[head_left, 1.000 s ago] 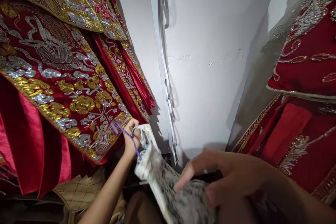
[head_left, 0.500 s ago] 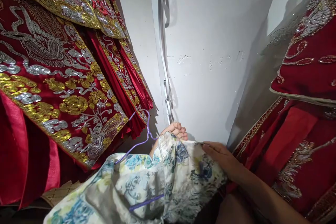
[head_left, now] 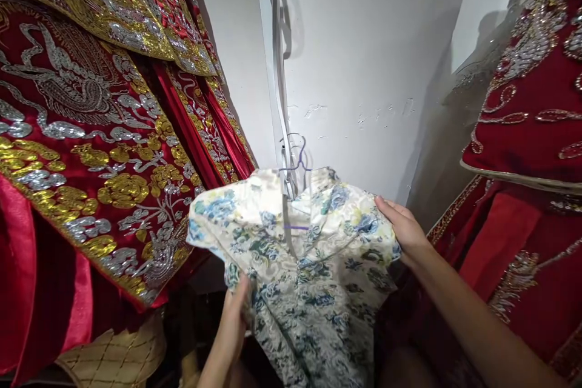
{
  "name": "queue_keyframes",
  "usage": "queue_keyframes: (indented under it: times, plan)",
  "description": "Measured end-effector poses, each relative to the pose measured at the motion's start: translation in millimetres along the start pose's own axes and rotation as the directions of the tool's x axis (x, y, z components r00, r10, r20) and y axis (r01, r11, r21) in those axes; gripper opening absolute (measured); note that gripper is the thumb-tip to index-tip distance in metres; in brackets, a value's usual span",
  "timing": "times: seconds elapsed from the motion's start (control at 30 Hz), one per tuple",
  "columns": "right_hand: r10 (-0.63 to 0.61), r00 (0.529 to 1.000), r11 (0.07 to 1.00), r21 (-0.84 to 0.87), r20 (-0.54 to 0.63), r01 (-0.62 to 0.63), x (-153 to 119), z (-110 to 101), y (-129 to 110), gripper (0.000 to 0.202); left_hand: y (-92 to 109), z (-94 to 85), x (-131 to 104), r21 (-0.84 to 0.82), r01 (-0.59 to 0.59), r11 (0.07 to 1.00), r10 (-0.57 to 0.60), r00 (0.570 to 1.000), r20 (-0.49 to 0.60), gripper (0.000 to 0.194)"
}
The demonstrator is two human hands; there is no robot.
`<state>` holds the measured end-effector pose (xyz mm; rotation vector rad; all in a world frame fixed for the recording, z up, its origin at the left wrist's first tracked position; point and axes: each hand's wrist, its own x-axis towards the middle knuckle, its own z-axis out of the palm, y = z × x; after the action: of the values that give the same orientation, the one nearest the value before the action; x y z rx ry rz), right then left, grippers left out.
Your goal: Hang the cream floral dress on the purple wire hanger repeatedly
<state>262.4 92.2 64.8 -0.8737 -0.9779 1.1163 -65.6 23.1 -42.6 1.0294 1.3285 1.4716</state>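
A cream garment with blue and green flowers (head_left: 313, 291) spreads out in front of me, its short sleeves to either side. Inside its open collar is a purple hanger (head_left: 301, 162); the hook stands up above the neckline, and a purple bar shows lower in the opening. My left hand (head_left: 239, 303) is closed on the garment's side below the left sleeve, thumb on the front and fingers mostly behind the cloth. My right hand (head_left: 402, 224) pinches the edge of the right sleeve, with the thumb on top.
Red garments with gold and silver embroidery (head_left: 122, 188) hang at the left. More beaded red clothing (head_left: 527, 133) hangs at the right. Between them are a pale wall (head_left: 364, 54) and a white metal upright (head_left: 274, 60). A quilted golden object (head_left: 113, 357) sits at the lower left.
The garment has turned its front toward me and spread out, with the hanger further right and higher. My left hand has moved from behind the collar down to the side; my right hand is at the sleeve.
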Motion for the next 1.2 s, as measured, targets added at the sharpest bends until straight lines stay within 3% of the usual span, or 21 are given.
queue_keyframes:
  times: [0.07,0.17,0.37,0.43,0.5,0.57,0.6,0.63,0.7,0.77,0.8,0.9,1.0,1.07,1.1,1.17,1.2]
  plan:
    - [0.018,0.999,1.0,-0.017,0.034,-0.017,-2,3,7,0.042,-19,5.1,-7,-0.059,0.031,0.998,-0.036,0.995,-0.088,0.061]
    - [0.05,0.999,0.999,-0.012,0.012,-0.05,-9,-4,19,0.045,-40,13.9,-17,-0.134,0.082,0.988,-0.095,0.991,-0.095,0.063]
    - [0.035,0.973,0.998,-0.051,-0.228,-0.048,-14,-25,48,0.05,-51,14.1,-24,-0.23,0.147,0.962,-0.186,0.97,-0.158,0.078]
    - [-0.045,0.94,0.996,-0.093,-0.339,0.014,-20,-26,62,0.044,-49,13.3,-27,-0.224,0.14,0.964,-0.18,0.969,-0.171,0.079]
    - [-0.195,0.867,0.974,-0.195,-0.459,0.116,-33,-20,77,0.038,-47,16.3,-34,-0.219,0.123,0.968,-0.164,0.97,-0.181,0.075]
    - [-0.292,0.827,0.944,-0.285,-0.48,0.168,-54,-8,92,0.031,-45,23.4,-41,-0.213,0.105,0.971,-0.152,0.964,-0.219,0.068]
    - [-0.291,0.853,0.939,-0.3,-0.433,0.168,-66,0,99,0.028,-45,28.0,-44,-0.209,0.095,0.973,-0.145,0.96,-0.239,0.065]
    - [-0.25,0.912,0.94,-0.306,-0.325,0.149,-78,10,106,0.029,-44,32.9,-47,-0.201,0.085,0.976,-0.135,0.959,-0.25,0.063]
    - [-0.103,0.995,0.941,-0.324,0.006,0.1,-97,31,119,0.038,-44,42.2,-52,-0.181,0.044,0.982,-0.091,0.962,-0.259,0.059]
    - [0.056,0.965,0.932,-0.361,0.255,0.042,-110,50,131,0.041,-45,48.9,-55,-0.18,0.015,0.983,-0.056,0.972,-0.228,0.059]
    - [0.112,0.94,0.928,-0.371,0.322,0.017,-113,57,137,0.041,-46,50.6,-56,-0.188,0.011,0.982,-0.051,0.977,-0.207,0.058]
    - [0.152,0.912,0.94,-0.34,0.382,-0.015,-113,69,150,0.047,-51,47.7,-55,-0.195,0.019,0.981,-0.054,0.983,-0.173,0.055]
    - [0.151,0.933,0.946,-0.323,0.327,-0.04,-112,66,155,0.049,-58,36.0,-49,-0.093,0.017,0.996,-0.04,0.967,-0.252,0.057]
    - [0.186,0.95,0.937,-0.336,0.251,-0.094,-113,60,155,0.047,-62,29.8,-45,0.026,-0.059,0.998,0.065,0.918,-0.392,0.063]
    - [0.209,0.953,0.932,-0.341,0.22,-0.125,-114,57,154,0.046,-64,28.9,-44,0.109,-0.146,0.983,0.181,0.86,-0.477,0.067]
    - [0.245,0.952,0.923,-0.345,0.182,-0.172,-118,53,152,0.045,-69,32.7,-46,0.324,-0.359,0.875,0.484,0.671,-0.562,0.07]
    - [0.257,0.95,0.92,-0.347,0.18,-0.183,-120,52,150,0.044,-71,37.1,-49,0.429,-0.44,0.789,0.614,0.592,-0.522,0.066]
